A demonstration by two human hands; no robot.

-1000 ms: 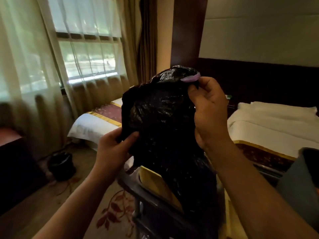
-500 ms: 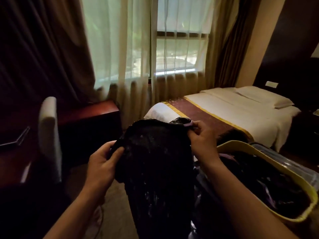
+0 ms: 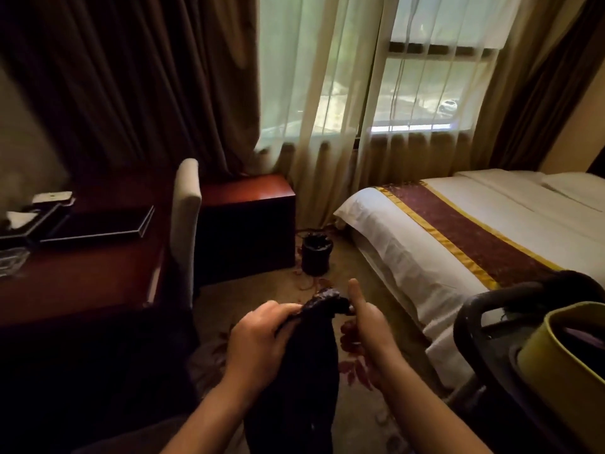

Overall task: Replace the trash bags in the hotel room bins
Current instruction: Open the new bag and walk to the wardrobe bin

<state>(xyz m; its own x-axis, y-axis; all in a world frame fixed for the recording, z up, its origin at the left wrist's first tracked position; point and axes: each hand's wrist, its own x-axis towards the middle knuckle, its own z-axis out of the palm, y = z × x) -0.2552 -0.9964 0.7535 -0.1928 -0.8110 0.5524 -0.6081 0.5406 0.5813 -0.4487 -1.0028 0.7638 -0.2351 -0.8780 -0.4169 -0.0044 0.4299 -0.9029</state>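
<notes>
Head: left fingers, right fingers pinch trash bag.

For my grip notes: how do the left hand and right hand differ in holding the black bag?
The left hand curls its fingers over the black bag; the right hand grips it with the thumb straight up. The left hand shows its back, the right hand its thumb side. Both hold the bunched top.

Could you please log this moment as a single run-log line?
left hand: grips black trash bag | right hand: holds bag top, thumb up | bin: on carpet between cabinet and bed
</notes>
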